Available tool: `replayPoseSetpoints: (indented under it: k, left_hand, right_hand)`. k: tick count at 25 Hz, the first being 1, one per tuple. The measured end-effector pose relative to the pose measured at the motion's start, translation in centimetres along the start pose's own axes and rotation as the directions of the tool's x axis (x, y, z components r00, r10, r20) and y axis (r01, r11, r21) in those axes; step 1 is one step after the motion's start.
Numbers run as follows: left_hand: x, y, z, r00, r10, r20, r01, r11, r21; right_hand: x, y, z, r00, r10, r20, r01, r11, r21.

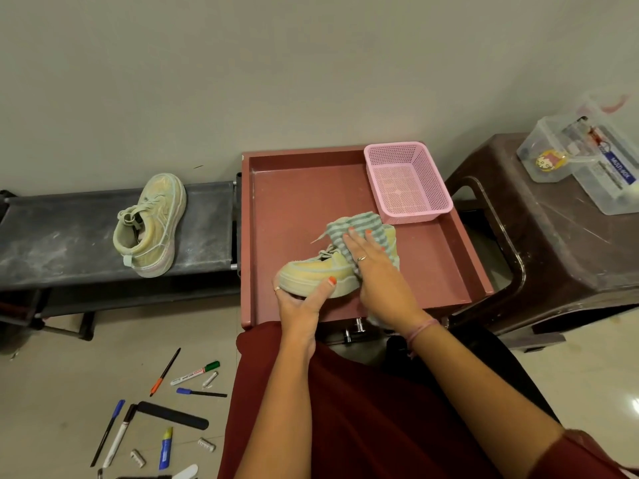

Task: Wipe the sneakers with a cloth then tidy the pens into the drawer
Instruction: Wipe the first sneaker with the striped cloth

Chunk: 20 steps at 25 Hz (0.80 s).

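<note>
Your right hand lay flat with fingers spread, pressing the striped cloth onto the upper of the sneaker inside the open red drawer. Your left hand curled round the sneaker's heel end, thumb up on the sole edge, holding it steady above the drawer's front lip.

To wipe well, I judged you needed to keep that left grip firm so the shoe would not roll, work the cloth in short strokes from tongue to toe, then turn the shoe to reach the sole rim and far side. A fresh fold of cloth would help if this face looked soiled.

By count, from big to small: one drawer; one dark bench to the left and one brown stool to the right; two sneakers, the second sneaker standing on the bench, well apart from your hands; one pink basket in the drawer's far right corner; one cloth. On the floor lay roughly six pens and markers, plus small caps I could not count surely. None was in the drawer yet.
</note>
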State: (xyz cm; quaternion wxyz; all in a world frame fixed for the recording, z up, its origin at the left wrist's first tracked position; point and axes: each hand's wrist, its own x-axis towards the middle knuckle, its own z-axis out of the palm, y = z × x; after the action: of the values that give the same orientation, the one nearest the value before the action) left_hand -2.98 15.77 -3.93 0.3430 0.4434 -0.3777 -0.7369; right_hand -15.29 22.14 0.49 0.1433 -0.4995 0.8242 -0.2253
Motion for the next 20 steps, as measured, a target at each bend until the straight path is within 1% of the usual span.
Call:
replayPoseSetpoints:
  k: [1,3,4,5,6,7,9,10,11,13,14,15,16,17,18,20]
  left_hand:
    - [0.1,-0.1,-0.1,1.000,-0.010,-0.009,0.010,1.000,-0.007]
    - [0.1,0.0,-0.3,0.999,-0.030,-0.021,0.030,1.000,0.002]
    - [0.1,0.0,-0.3,0.999,-0.029,-0.021,0.029,1.000,0.007]
    - [0.1,0.0,-0.3,1.000,-0.021,-0.017,0.021,1.000,0.002]
    - [0.0,0.0,-0.2,1.000,-0.008,-0.007,0.008,1.000,-0.005]
    - [0.0,0.0,-0.1,1.000,-0.001,0.005,0.001,1.000,-0.009]
    - [0.0,-0.1,0.0,1.000,-0.007,0.009,0.007,1.000,-0.010]
    - [0.0,-0.1,-0.1,1.000,-0.010,0.000,0.010,1.000,-0.010]
    - [0.1,-0.1,-0.1,1.000,-0.015,-0.006,0.015,1.000,-0.010]
    - [0.1,-0.1,-0.2,1.000,-0.019,-0.007,0.019,1.000,0.011]
    - [0.1,-0.2,-0.3,1.000,-0.016,-0.003,0.017,1.000,0.018]
    - [0.2,-0.2,-0.3,1.000,-0.014,0.001,0.014,1.000,0.008]
    - [0.2,-0.3,-0.3,1.000,-0.014,0.001,0.014,1.000,-0.004]
    - [0.3,-0.4,-0.3,1.000,-0.014,0.000,0.014,1.000,-0.010]
    - [0.4,-0.3,-0.2,1.000,-0.017,0.000,0.017,1.000,-0.021]
    - [0.7,-0.3,-0.3,0.999,-0.031,-0.007,0.031,0.998,-0.058]
  right_hand:
    - [-0.9,-1.2,0.9,0.999,-0.039,0.027,0.037,0.998,0.053]
    - [-2.9,-2.6,2.1,0.977,-0.199,0.080,0.191,0.976,0.100]
    - [-3.3,-2.0,1.9,0.961,-0.265,0.083,0.258,0.962,0.085]
    - [-2.9,-0.6,1.4,0.953,-0.299,0.051,0.298,0.954,0.039]
    - [-2.0,1.2,0.9,0.958,-0.288,0.008,0.288,0.957,-0.022]
    - [-1.0,2.7,0.4,0.975,-0.221,-0.034,0.219,0.974,-0.063]
    - [0.0,2.7,0.0,0.997,-0.049,-0.062,0.047,0.998,-0.035]
    - [-0.1,1.6,0.4,0.999,-0.035,-0.038,0.035,0.999,-0.003]
    - [-0.6,0.4,1.0,0.996,-0.084,0.012,0.084,0.996,0.012]
    - [-1.7,-0.4,1.5,0.955,-0.268,0.130,0.266,0.963,0.033]
    - [-1.6,0.4,0.9,0.932,-0.336,0.133,0.338,0.941,0.010]
    - [-0.9,2.1,0.4,0.926,-0.363,0.100,0.369,0.928,-0.057]
    - [-0.1,3.9,0.0,0.939,-0.338,0.054,0.343,0.930,-0.132]
    - [0.6,5.2,-0.4,0.963,-0.268,0.002,0.265,0.949,-0.173]
    - [1.0,5.5,-0.4,0.981,-0.189,-0.040,0.180,0.969,-0.169]
    - [0.8,3.1,0.9,0.997,-0.043,-0.068,0.035,0.994,-0.103]
